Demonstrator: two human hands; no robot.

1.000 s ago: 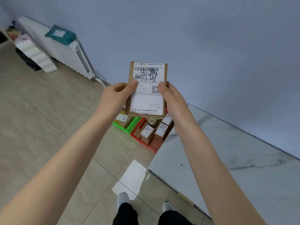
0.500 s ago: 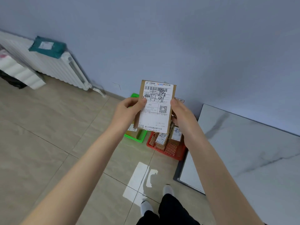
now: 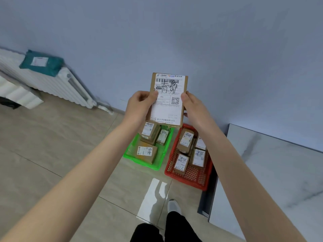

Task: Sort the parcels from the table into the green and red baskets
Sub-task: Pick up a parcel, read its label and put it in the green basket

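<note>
Parcel-wise: that flat brown cardboard parcel with the white shipping label (image 3: 167,99) is upright, pinched between your left hand (image 3: 139,106) and right hand (image 3: 194,108), above both floor baskets, green plastic basket (image 3: 130,154) down-left, red mesh basket (image 3: 189,177) down-right.

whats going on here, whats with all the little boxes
A person is sorting parcels. Their left hand and right hand hold one cardboard parcel upright by its side edges, with the shipping label facing them as if they are reading it. It hangs in the air above a green basket and a red basket, which sit side by side on the floor by the table. Both baskets already contain several parcels.
</note>
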